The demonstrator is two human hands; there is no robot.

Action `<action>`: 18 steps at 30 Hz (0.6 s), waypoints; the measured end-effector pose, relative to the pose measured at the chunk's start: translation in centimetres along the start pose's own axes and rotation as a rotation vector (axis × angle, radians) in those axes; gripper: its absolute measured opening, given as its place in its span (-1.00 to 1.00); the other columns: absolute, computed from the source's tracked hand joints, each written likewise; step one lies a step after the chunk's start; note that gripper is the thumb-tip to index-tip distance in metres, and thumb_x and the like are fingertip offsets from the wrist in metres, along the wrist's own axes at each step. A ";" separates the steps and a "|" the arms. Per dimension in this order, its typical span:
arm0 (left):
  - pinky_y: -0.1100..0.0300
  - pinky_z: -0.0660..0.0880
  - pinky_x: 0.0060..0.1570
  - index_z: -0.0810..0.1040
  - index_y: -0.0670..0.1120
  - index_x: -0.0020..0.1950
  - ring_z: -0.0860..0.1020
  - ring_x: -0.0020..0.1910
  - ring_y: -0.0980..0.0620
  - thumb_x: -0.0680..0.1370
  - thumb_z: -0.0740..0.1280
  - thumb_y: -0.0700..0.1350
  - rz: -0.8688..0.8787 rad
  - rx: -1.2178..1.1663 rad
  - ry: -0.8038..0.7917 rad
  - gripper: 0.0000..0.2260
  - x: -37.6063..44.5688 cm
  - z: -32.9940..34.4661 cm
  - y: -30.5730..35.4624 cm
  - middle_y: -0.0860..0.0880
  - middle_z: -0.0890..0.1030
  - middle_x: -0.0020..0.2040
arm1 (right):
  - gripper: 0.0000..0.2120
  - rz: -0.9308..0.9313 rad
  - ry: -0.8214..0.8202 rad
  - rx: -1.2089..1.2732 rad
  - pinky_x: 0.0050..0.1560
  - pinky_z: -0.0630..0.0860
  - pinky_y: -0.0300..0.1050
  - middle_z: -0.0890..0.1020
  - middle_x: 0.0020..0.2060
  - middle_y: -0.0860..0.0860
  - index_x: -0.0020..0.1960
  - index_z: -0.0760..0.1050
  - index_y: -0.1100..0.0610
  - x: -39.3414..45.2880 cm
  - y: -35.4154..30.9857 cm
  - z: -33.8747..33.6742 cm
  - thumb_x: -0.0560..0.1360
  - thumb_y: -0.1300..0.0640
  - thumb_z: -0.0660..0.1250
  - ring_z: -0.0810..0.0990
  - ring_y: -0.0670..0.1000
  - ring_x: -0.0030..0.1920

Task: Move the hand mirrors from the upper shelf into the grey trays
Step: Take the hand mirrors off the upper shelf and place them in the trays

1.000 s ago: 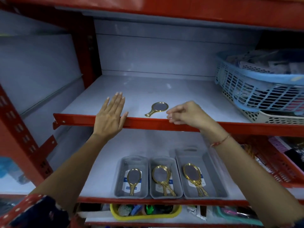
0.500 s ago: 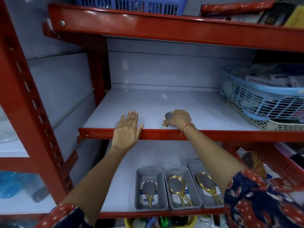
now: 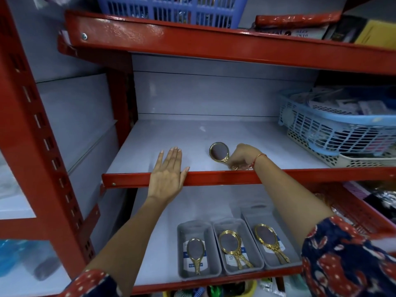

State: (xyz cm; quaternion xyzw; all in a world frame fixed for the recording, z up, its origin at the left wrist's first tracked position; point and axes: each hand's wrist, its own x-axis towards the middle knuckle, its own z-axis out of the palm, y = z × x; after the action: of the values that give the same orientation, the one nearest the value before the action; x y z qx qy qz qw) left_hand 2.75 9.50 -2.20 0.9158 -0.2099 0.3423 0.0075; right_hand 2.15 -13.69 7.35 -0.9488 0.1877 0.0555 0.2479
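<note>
A gold-framed hand mirror (image 3: 219, 151) lies near the front of the upper shelf (image 3: 171, 136). My right hand (image 3: 243, 156) is closed around its handle, which the fingers mostly hide. My left hand (image 3: 168, 174) rests flat and open on the shelf's red front edge, to the left of the mirror. On the lower shelf stand three grey trays side by side: the left tray (image 3: 182, 249), the middle tray (image 3: 216, 230) and the right tray (image 3: 248, 217). Each holds gold hand mirrors, such as a mirror (image 3: 194, 251) in the left one.
A light blue basket (image 3: 334, 129) stacked in a cream basket fills the right of the upper shelf. A red upright post (image 3: 40, 146) stands at the left. Above is another red shelf with a dark blue basket (image 3: 171, 9). A yellow tub (image 3: 248, 286) sits below.
My right hand has closed on the mirror's handle and turned the mirror, so its round face now points toward the back. The view has moved closer. My left hand stays put.
</note>
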 end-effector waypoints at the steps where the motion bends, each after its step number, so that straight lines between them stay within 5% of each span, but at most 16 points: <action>1: -0.03 0.15 0.44 0.41 -0.29 0.40 0.48 0.38 -0.09 0.66 -0.20 0.08 0.002 0.005 0.010 -0.38 0.0 0.1 0.0 -0.21 0.52 0.36 | -0.84 0.024 -0.062 0.121 -0.16 0.59 -0.12 0.57 -0.55 0.07 -0.38 0.49 0.22 0.2 0.5 -0.4 0.32 0.35 0.42 0.56 0.05 -0.37; 2: -0.04 0.15 0.44 0.40 -0.29 0.40 0.48 0.38 -0.09 0.66 -0.19 0.08 0.004 0.007 0.016 -0.39 -0.1 0.1 0.0 -0.21 0.51 0.36 | -0.87 0.053 -0.138 0.277 -0.06 0.61 -0.12 0.61 -0.55 0.07 -0.31 0.52 0.24 0.2 1.0 -0.7 0.35 0.37 0.43 0.61 0.04 -0.35; 8: -0.05 0.18 0.44 0.41 -0.28 0.41 0.46 0.39 -0.09 0.67 -0.14 0.06 0.011 0.014 0.080 -0.43 -0.3 0.4 0.0 -0.20 0.51 0.37 | -0.85 -0.040 -0.357 0.896 -0.22 0.67 -0.24 0.71 -0.34 0.03 -0.06 0.57 0.25 -3.3 3.7 -2.1 0.44 0.43 0.33 0.70 -0.08 -0.32; 12: -0.05 0.20 0.45 0.43 -0.27 0.39 0.47 0.39 -0.10 0.67 -0.10 0.04 0.019 -0.005 0.127 -0.46 -0.4 0.6 0.2 -0.20 0.52 0.36 | -0.76 -0.111 -0.450 0.921 -0.12 0.66 -0.23 0.73 -0.22 0.03 0.07 0.57 0.22 -6.8 6.4 -1.0 0.44 0.40 0.34 0.72 -0.07 -0.20; 18: -0.03 0.19 0.45 0.45 -0.28 0.38 0.48 0.37 -0.11 0.66 -0.07 0.01 0.012 -0.014 0.137 -0.49 -0.4 0.5 0.3 -0.21 0.53 0.34 | -0.80 -0.009 -0.633 0.878 -0.10 0.66 -0.21 0.73 -0.22 0.06 -0.01 0.57 0.21 -9.4 10.2 5.6 0.44 0.43 0.32 0.72 -0.03 -0.19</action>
State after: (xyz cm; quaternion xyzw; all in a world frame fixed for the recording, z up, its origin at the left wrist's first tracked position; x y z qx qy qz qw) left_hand 2.66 9.29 -2.94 0.8890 -0.2167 0.4026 0.0263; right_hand -10.54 -16.06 -0.20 -0.6937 0.1055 0.2541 0.6656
